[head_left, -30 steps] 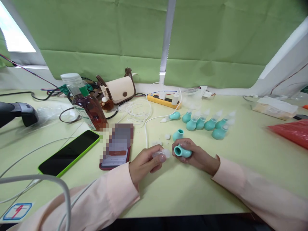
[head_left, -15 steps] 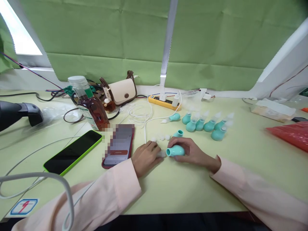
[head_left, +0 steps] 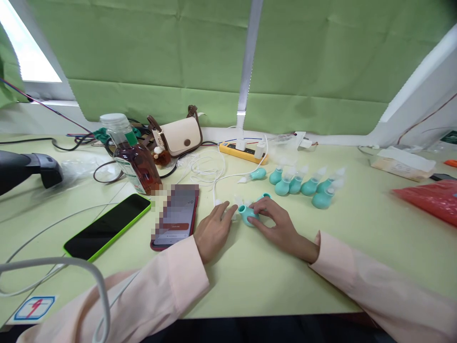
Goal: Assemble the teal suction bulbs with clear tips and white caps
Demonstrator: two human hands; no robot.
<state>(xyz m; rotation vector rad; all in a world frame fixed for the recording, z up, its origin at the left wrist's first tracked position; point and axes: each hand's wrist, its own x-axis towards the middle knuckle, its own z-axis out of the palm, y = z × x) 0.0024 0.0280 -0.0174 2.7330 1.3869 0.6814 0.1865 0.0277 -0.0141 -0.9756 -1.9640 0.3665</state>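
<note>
My right hand [head_left: 276, 224] is closed round a teal rubber bulb [head_left: 249, 215], whose open mouth faces up and left. Just left of it, my left hand [head_left: 215, 228] lies low over the table with its fingers partly spread beside small clear pieces [head_left: 237, 202]; whether it touches one is hard to tell. Behind my right fingers another teal bulb [head_left: 265, 196] shows only its open rim. Farther back stand several teal bulbs with clear tips [head_left: 310, 186], and one more tipped bulb [head_left: 257, 174] lies on its side.
A red-cased phone [head_left: 174, 216] and a green-cased phone [head_left: 109, 226] lie to the left. Behind them are a bottle [head_left: 137, 164], a cream bag [head_left: 182, 136] and a yellow power strip [head_left: 243, 152] with white cables. A red bag [head_left: 428, 197] is at the right.
My right hand has moved left with the bulb, whose mouth has turned upward. The left hand's fingers have spread, and the clear piece near them is now mostly hidden.
</note>
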